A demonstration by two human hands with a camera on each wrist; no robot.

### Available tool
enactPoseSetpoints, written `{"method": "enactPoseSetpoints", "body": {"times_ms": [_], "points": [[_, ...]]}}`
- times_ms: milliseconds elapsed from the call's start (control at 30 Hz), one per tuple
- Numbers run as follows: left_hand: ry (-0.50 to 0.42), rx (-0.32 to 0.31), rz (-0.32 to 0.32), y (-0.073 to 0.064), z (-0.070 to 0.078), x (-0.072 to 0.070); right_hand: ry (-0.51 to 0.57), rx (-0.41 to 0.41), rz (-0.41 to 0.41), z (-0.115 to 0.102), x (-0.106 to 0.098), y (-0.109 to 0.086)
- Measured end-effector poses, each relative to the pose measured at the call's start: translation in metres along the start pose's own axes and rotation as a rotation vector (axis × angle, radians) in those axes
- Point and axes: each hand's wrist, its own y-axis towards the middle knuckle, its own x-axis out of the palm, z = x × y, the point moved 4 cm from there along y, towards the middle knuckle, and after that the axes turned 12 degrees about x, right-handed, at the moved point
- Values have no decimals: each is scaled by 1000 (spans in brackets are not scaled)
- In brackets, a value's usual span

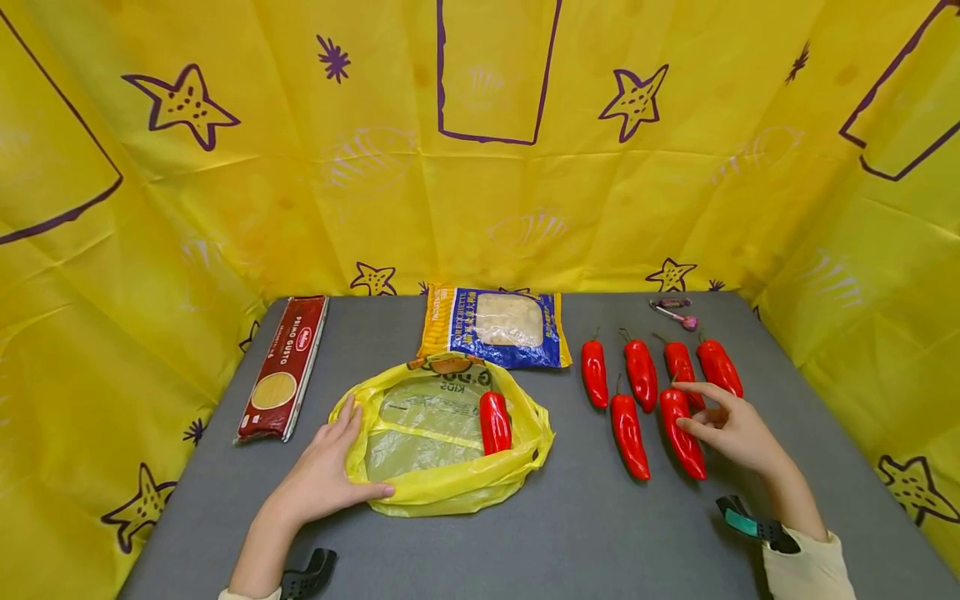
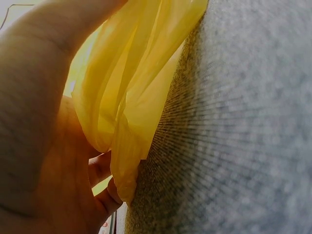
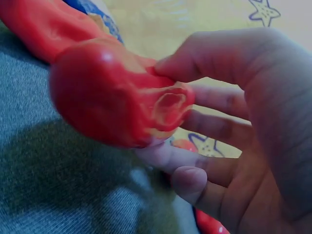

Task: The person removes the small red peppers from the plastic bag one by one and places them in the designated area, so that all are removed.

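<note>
My left hand (image 1: pixel 322 471) lies against the left side of a yellow plastic bag (image 1: pixel 442 502), thumb along the near rim and fingers along the far left edge. The bag's mouth gapes upward, and one red pepper (image 1: pixel 496 423) lies inside at the right. In the left wrist view, yellow folds of the bag (image 2: pixel 141 87) hang beside the palm and fingers. Over on the right, my right hand (image 1: pixel 738 429) pinches a long red pepper (image 1: pixel 684 442) near its stem end, thumb and fingers on either side of it. Its rounded body (image 3: pixel 97 92) fills the right wrist view.
Several more red peppers (image 1: pixel 641 377) lie in rows around the right hand. Behind the bag is a blue-and-yellow pasta packet (image 1: pixel 510 325); a dark red pasta packet (image 1: pixel 283 371) lies at left. A lollipop (image 1: pixel 688 322) lies at the back right, before a yellow curtain (image 1: pixel 495 208).
</note>
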Motion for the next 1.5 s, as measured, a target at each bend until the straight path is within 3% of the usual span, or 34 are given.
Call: {"method": "enactPoseSetpoints", "body": {"times_ms": [367, 900, 1500], "points": [[7, 24, 18, -1, 2, -1, -62, 73, -25, 8, 5, 1], [21, 25, 20, 0, 1, 0, -124, 3, 42, 16, 10, 6], [16, 15, 1, 0, 0, 0, -93, -34, 91, 10, 7, 4]]}}
